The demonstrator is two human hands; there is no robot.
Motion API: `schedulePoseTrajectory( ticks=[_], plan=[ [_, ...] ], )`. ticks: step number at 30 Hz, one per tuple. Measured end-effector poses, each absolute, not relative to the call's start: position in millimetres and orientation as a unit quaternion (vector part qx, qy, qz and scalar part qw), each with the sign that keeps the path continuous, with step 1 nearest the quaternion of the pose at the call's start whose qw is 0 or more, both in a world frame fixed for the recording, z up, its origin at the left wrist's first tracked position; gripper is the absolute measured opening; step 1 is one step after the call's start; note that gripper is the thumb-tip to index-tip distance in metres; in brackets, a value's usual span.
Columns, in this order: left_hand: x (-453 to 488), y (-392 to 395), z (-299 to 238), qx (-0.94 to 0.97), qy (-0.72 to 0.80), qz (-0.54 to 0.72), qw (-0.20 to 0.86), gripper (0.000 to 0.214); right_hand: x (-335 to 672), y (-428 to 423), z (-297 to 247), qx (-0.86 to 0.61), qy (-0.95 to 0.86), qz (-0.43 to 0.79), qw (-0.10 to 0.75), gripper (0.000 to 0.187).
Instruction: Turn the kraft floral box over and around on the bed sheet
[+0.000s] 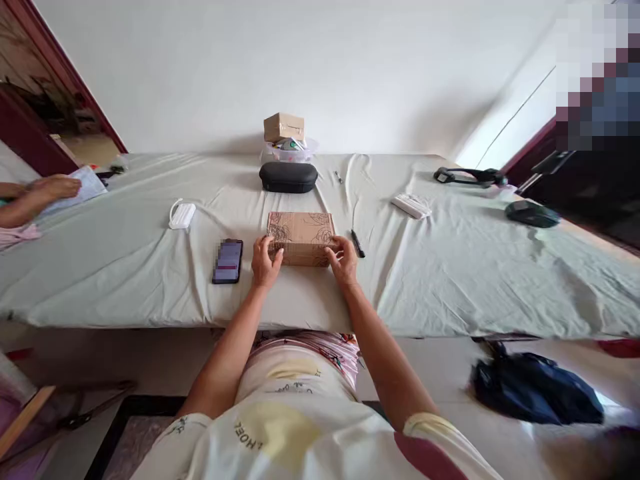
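A person's 2 hands frame a printed cardboard box (301, 235) on the cloth-covered tabletop (450, 267). The left hand (265, 261) and right hand (342, 259) each curl around a near corner, thumbs on the front face, a grip that seems to hold it square and steady. Both forearms reach straight forward, wrists low. A phone (228, 261) lies just left of the box, a pen (357, 244) just right, a black case (288, 177) behind.

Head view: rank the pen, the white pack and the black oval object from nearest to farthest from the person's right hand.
1. Pen: just right of the right hand, which grips the cardboard box.
2. White pack: farther right and farther back.
3. Black oval object: far right.
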State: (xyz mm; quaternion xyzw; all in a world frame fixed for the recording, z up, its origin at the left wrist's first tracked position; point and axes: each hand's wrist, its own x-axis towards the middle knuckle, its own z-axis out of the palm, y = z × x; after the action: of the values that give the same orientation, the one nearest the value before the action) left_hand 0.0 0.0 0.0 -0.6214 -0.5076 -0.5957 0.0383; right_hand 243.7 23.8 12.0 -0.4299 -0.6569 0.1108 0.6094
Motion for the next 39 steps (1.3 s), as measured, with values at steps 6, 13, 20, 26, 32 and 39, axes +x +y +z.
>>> schedulePoseTrajectory(
  ticks=[6, 13, 20, 26, 32, 39],
  plan=[
    [-0.2, 2.4, -1.8, -0.626, -0.506, -0.593, 0.017, 0.040, 245.2, 24.7, 9.7, -0.431, -0.659, 0.125, 0.603, 0.044],
    [-1.8, 3.5, -2.5, -0.626, -0.500, -0.598, -0.001, 0.041, 244.8, 27.7, 7.8, -0.418, -0.657, 0.125, 0.615, 0.043],
    [2.0, 4.7, -8.0, -0.629, -0.506, -0.588, -0.049, 0.067, 245.6, 30.4, 6.8, -0.428, -0.663, 0.127, 0.601, 0.051],
    [0.6, 5.2, -7.5, -0.617, -0.518, -0.589, -0.067, 0.060, 246.9, 29.7, 7.1, -0.428, -0.676, 0.123, 0.587, 0.055],
    [-1.1, 4.0, -4.5, -0.616, -0.513, -0.591, -0.094, 0.054, 248.0, 29.4, 7.1, -0.427, -0.675, 0.132, 0.587, 0.054],
    [1.3, 3.6, -4.5, -0.579, -0.537, -0.605, -0.105, 0.083, 246.2, 27.5, 8.2, -0.406, -0.668, 0.188, 0.594, 0.053]
  ],
)
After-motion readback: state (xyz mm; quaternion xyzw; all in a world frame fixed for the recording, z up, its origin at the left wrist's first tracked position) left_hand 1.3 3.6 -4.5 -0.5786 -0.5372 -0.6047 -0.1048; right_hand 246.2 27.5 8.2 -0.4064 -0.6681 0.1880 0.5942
